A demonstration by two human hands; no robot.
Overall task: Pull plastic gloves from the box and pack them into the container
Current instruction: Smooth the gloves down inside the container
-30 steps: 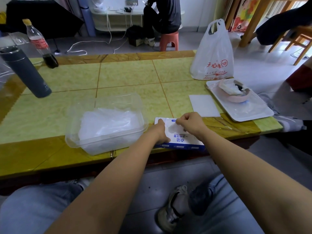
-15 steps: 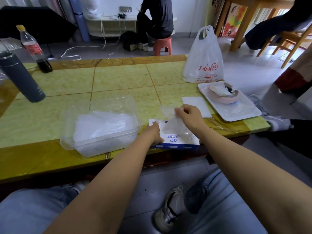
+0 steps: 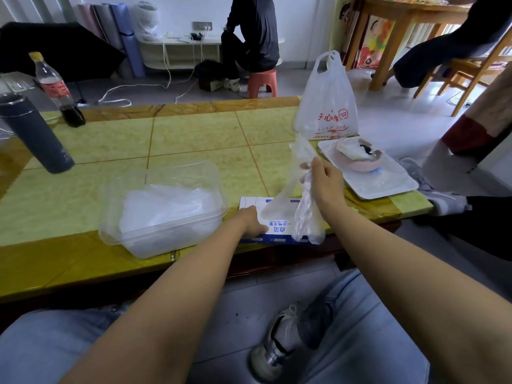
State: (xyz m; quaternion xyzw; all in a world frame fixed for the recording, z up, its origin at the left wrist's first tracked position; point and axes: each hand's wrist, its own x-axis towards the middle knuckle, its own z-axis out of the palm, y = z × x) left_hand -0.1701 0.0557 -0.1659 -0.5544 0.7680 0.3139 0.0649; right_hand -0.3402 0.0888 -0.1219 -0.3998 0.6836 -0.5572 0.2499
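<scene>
The container (image 3: pixel 144 245), with a white heap of gloves (image 3: pixel 166 206) inside, stands on the table (image 3: pixel 194 134) just left of the box (image 3: pixel 279 231). Farther back are a dark flask (image 3: pixel 36 134), a cola bottle (image 3: pixel 56 91), a white bag (image 3: pixel 327 106) and a tray (image 3: pixel 388 187) with a pink bowl (image 3: pixel 363 166). The right hand (image 3: pixel 325 180) pinches a plastic glove (image 3: pixel 304 212) above the box, and the glove hangs across the box's right part. The left hand (image 3: pixel 250 221) rests on the box's left part; how its fingers lie I cannot tell. Half a second ago the right hand was low over the box; now it is higher and the glove is drawn out long. The box bears blue Chinese characters, upside down from here; the bag bears red ones.
</scene>
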